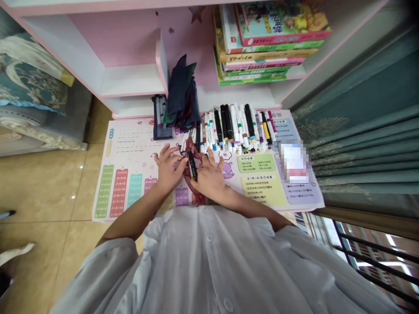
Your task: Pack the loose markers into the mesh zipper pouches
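Well, from where I stand, a black marker lies lengthwise on a dark red mesh pouch, between the person's two hands on the printed desk mat. Fingers fanned, the left hand has its thumb tip at the pouch's edge; whether it pinches the mesh, I can't tell. The right hand is spread loose, unclenched, its thumb near the marker's lower end. Just beyond both hands, a row of pens runs across the mat, beside a heap of dark pouches. Books lie stacked on the shelf.
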Motion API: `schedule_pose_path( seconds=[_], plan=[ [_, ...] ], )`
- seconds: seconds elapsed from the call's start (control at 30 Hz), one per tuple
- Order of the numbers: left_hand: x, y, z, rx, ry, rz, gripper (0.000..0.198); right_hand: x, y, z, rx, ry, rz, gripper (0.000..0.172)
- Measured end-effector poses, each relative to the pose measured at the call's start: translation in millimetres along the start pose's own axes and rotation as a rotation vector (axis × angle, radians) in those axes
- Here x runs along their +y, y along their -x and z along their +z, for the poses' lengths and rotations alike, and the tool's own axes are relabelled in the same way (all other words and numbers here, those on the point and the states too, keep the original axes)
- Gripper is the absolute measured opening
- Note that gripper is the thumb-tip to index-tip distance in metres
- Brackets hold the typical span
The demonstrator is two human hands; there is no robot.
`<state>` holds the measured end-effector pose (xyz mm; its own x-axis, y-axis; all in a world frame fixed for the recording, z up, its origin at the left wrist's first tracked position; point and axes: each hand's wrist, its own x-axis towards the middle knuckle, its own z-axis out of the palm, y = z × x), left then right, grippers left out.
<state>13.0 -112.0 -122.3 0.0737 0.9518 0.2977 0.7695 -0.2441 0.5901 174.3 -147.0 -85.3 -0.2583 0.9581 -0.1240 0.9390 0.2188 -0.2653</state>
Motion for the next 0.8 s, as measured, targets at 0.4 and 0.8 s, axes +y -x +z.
schedule_pose_path(
  seconds=[0.4,0.8],
  plan=[
    [0.3,-0.6,0.6,-0.029,-0.009,-0.027,0.023,2.5,0.7,-2.7,0.037,-0.048,-0.046,0.035],
    [2.1,-1.5,-0.8,-0.036,0.006,-0.048,0.024,66.0,-54.1,-45.5,0.327,0.218,0.311,0.039]
  ],
)
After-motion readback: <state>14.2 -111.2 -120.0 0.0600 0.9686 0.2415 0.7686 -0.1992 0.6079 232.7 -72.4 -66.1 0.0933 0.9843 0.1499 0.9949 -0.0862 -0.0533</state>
